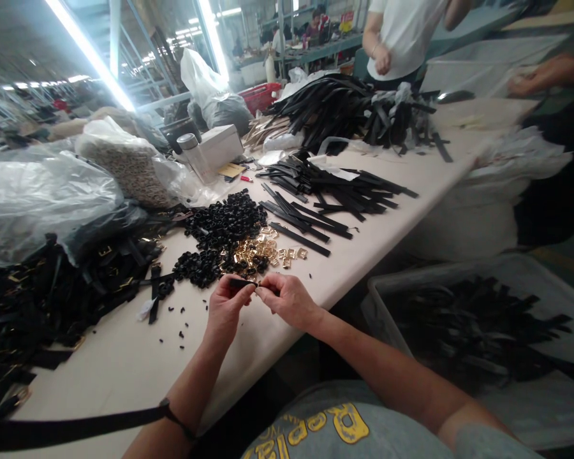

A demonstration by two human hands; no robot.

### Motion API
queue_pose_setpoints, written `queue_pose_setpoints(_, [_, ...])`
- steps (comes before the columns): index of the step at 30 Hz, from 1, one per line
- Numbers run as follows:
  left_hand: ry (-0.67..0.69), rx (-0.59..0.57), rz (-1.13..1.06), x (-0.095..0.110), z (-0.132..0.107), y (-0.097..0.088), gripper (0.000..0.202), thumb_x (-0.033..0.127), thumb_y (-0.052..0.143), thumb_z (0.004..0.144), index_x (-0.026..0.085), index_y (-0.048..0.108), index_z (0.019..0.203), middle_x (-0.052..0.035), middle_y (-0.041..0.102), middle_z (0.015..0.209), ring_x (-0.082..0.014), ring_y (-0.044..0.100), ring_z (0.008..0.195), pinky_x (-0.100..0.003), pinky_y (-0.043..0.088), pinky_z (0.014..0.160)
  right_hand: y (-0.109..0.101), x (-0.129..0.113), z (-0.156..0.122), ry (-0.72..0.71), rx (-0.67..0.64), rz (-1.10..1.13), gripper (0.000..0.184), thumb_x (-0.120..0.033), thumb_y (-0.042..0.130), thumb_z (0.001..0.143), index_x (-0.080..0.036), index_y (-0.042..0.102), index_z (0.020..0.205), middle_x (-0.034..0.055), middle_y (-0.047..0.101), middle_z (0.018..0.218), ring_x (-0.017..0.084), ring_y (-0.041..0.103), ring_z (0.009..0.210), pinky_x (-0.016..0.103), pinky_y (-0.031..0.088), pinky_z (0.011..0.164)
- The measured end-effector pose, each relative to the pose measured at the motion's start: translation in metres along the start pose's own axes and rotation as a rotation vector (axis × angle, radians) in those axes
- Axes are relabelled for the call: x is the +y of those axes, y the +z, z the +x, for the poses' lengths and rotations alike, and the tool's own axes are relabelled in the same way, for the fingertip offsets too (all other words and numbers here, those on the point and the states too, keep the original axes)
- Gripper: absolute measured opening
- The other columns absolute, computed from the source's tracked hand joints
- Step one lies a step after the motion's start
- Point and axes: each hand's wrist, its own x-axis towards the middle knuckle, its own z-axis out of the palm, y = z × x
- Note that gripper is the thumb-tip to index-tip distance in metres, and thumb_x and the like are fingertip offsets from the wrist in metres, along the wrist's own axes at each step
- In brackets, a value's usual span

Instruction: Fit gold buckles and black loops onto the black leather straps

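Note:
Over the table's near side, my left hand (227, 306) and my right hand (287, 298) meet at the fingertips. A short piece of black strap (239, 282) is pinched in my left hand, with part of it covered by the fingers. My right thumb and fingers close on the end of the same strap; any small part there is hidden. Just beyond my hands lie a pile of gold buckles (253, 252) and a heap of small black loops (232, 217). Several loose black straps (299, 220) are spread farther right.
Buckled black straps (95, 280) are heaped at the left, beside clear plastic bags (43, 191). A bottle (191, 153) and white box (222, 146) stand behind. Larger strap bundles (330, 105) lie at the back, near a person in white (404, 38). A plastic bin (387, 306) sits low right.

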Motion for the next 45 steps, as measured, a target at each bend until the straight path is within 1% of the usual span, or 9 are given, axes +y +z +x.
queue_pose_setpoints(4, [0.103, 0.031, 0.099, 0.006, -0.008, 0.003, 0.029, 0.03, 0.082, 0.066, 0.02, 0.057, 0.076, 0.0054, 0.058, 0.06, -0.009, 0.051, 0.051, -0.022, 0.041, 0.051, -0.001, -0.002, 0.003, -0.008, 0.029, -0.017, 0.026, -0.03, 0.059, 0.085, -0.018, 0.054, 0.063, -0.0044, 0.05, 0.055, 0.008, 0.045, 0.05, 0.02, 0.034, 0.05])
queue_pose_setpoints(8, [0.162, -0.069, 0.035, 0.002, -0.011, -0.003, 0.028, 0.047, 0.066, 0.082, 0.018, 0.066, 0.083, -0.0002, 0.061, 0.064, -0.0132, 0.056, 0.058, -0.027, 0.046, 0.057, -0.006, -0.001, 0.007, -0.006, 0.032, 0.036, 0.026, -0.031, 0.058, 0.086, -0.018, 0.052, 0.064, -0.0049, 0.049, 0.055, 0.008, 0.046, 0.049, 0.02, 0.035, 0.049])
queue_pose_setpoints(12, [0.056, -0.157, -0.02, 0.001, -0.007, -0.006, 0.022, 0.04, 0.071, 0.079, 0.018, 0.067, 0.08, 0.0013, 0.058, 0.063, -0.0104, 0.052, 0.054, -0.024, 0.043, 0.054, -0.013, 0.0, 0.007, -0.022, -0.067, 0.044, 0.026, -0.033, 0.059, 0.086, -0.018, 0.054, 0.065, -0.0054, 0.048, 0.054, 0.007, 0.046, 0.048, 0.02, 0.035, 0.047])
queue_pose_setpoints(16, [-0.11, -0.266, -0.059, 0.006, -0.004, -0.006, 0.039, 0.033, 0.081, 0.068, 0.021, 0.067, 0.103, -0.0037, 0.067, 0.091, -0.0128, 0.06, 0.066, -0.026, 0.05, 0.06, -0.023, -0.003, 0.005, -0.033, -0.219, 0.005, 0.021, -0.03, 0.059, 0.086, -0.017, 0.06, 0.069, -0.0053, 0.051, 0.054, 0.007, 0.048, 0.046, 0.019, 0.034, 0.046])
queue_pose_setpoints(20, [-0.237, -0.424, -0.05, 0.003, -0.001, -0.01, 0.034, 0.037, 0.078, 0.072, 0.016, 0.069, 0.097, -0.0051, 0.068, 0.072, -0.0151, 0.062, 0.063, -0.028, 0.051, 0.062, -0.037, -0.011, 0.012, -0.059, -0.329, -0.123, 0.019, -0.026, 0.059, 0.086, -0.017, 0.063, 0.069, -0.0045, 0.057, 0.056, 0.007, 0.049, 0.046, 0.019, 0.032, 0.047])
queue_pose_setpoints(29, [-0.308, -0.38, 0.007, 0.005, 0.004, -0.013, 0.025, 0.034, 0.08, 0.067, 0.016, 0.067, 0.077, -0.0038, 0.068, 0.064, -0.0142, 0.062, 0.057, -0.025, 0.049, 0.058, -0.049, -0.017, 0.033, -0.374, -0.295, -0.593, 0.018, -0.033, 0.067, 0.084, -0.022, 0.07, 0.07, -0.0013, 0.062, 0.06, 0.011, 0.047, 0.054, 0.025, 0.021, 0.054])
queue_pose_setpoints(37, [-0.328, -0.223, 0.072, 0.007, 0.007, -0.013, 0.022, 0.03, 0.079, 0.064, 0.015, 0.065, 0.07, -0.0018, 0.066, 0.061, -0.0137, 0.062, 0.056, -0.024, 0.048, 0.058, -0.037, -0.005, 0.046, -0.648, -0.204, -0.625, 0.019, -0.026, 0.059, 0.091, -0.021, 0.069, 0.076, 0.0033, 0.069, 0.075, 0.017, 0.059, 0.077, 0.031, 0.039, 0.08])
queue_pose_setpoints(42, [-0.286, -0.076, -0.035, 0.004, 0.008, -0.012, 0.026, 0.031, 0.081, 0.06, 0.015, 0.064, 0.07, -0.0012, 0.067, 0.065, -0.0129, 0.063, 0.057, -0.024, 0.05, 0.061, -0.026, 0.01, 0.026, -0.49, 0.164, -0.409, 0.014, -0.027, 0.056, 0.092, -0.021, 0.066, 0.085, 0.0062, 0.068, 0.093, 0.019, 0.06, 0.09, 0.031, 0.043, 0.084])
queue_pose_setpoints(45, [-0.257, -0.058, -0.089, 0.003, 0.008, -0.009, 0.025, 0.029, 0.082, 0.061, 0.015, 0.064, 0.071, -0.0009, 0.068, 0.065, -0.013, 0.064, 0.06, -0.025, 0.05, 0.064, -0.019, 0.02, 0.012, -0.431, 0.137, -0.393, 0.015, -0.03, 0.06, 0.09, -0.02, 0.065, 0.08, 0.006, 0.067, 0.086, 0.018, 0.061, 0.082, 0.031, 0.045, 0.078])
